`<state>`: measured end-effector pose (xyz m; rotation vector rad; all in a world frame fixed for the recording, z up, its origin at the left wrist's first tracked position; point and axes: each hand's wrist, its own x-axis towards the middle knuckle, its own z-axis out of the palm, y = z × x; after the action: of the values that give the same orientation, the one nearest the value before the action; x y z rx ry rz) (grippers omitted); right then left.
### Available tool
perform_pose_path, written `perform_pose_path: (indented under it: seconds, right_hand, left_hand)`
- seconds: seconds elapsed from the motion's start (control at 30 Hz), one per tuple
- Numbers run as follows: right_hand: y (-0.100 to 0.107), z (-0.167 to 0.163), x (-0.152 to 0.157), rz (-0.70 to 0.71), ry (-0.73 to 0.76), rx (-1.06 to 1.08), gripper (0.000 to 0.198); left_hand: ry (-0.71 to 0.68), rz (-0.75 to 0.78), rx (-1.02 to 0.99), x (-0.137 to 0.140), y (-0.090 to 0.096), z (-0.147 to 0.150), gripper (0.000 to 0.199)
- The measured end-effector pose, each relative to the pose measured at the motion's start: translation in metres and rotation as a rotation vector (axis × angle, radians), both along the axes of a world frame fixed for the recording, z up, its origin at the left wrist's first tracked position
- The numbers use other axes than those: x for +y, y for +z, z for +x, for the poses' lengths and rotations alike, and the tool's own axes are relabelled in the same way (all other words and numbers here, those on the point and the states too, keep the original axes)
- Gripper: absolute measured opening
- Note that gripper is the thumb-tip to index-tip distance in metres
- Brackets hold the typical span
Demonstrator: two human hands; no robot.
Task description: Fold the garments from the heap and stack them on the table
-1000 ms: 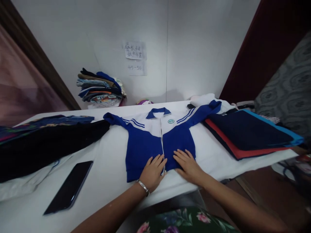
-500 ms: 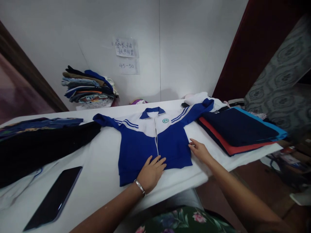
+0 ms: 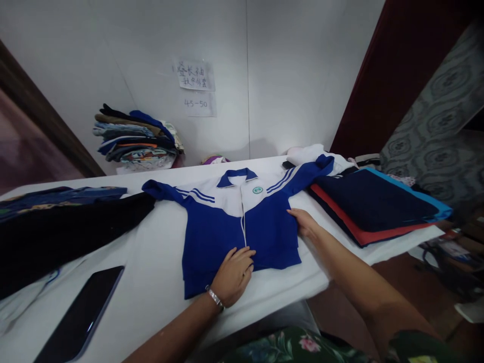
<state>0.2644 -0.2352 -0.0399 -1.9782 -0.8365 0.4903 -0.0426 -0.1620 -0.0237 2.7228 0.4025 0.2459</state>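
Note:
A blue and white zip jacket (image 3: 215, 232) lies spread flat, front up, collar away from me and both sleeves stretched out to the sides. Its chest bears a small green round badge. My left hand (image 3: 235, 275), a silver bracelet at its wrist, rests on the lower front by the zip, fingers extended and open. At the jacket's right side edge, below the sleeve, my right hand (image 3: 304, 223) is closed on the fabric; part of its fingers is hidden.
The jacket lies on a white-covered table (image 3: 151, 252). Folded dark clothes (image 3: 378, 199) sit at right, a stack of clothes (image 3: 136, 136) at back left. Black trousers (image 3: 75, 232) and a phone (image 3: 83, 312) are at left. Paper signs (image 3: 196, 75) hang on the wall.
My right hand has moved slightly up along the jacket's side and closed on its edge. My left hand stays on the lower front. The view has shifted slightly.

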Motion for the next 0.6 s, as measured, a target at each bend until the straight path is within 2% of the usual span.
perform_pose_path:
  seconds: [0.1,0.17,0.27,0.33,0.43,0.5,0.53,0.6]
  right_hand:
    - [0.002,0.003,-0.006,-0.117,-0.113,-0.102,0.025]
    - [0.005,0.002,-0.013,-0.192,-0.128,-0.199,0.022]
    - [0.009,-0.001,-0.018,-0.425,-0.083,-0.449,0.033]
    - [0.012,-0.005,-0.018,-0.486,-0.026,-0.629,0.043]
    - [0.016,-0.017,-0.011,-0.291,0.098,-0.808,0.054]
    - [0.016,-0.029,-0.004,-0.135,0.231,-0.843,0.056]
    - [0.014,-0.036,-0.001,-0.089,0.301,-0.835,0.057]
    - [0.007,-0.05,0.004,-0.092,0.429,-0.796,0.057]
  left_hand:
    - [-0.014,-0.008,0.018,-0.001,0.001,-0.003,0.024]
    - [-0.042,-0.024,0.026,-0.001,0.0,-0.006,0.024]
    - [-0.102,-0.044,0.039,0.0,-0.001,-0.01,0.048]
    - [-0.132,-0.032,0.041,-0.001,-0.002,-0.012,0.063]
    - [-0.155,0.008,0.039,-0.002,-0.003,-0.012,0.07]
    - [-0.163,0.025,0.032,-0.003,-0.005,-0.011,0.071]
    - [-0.161,0.027,0.027,-0.004,-0.005,-0.011,0.072]
    - [-0.15,0.016,0.018,-0.006,-0.007,-0.01,0.071]
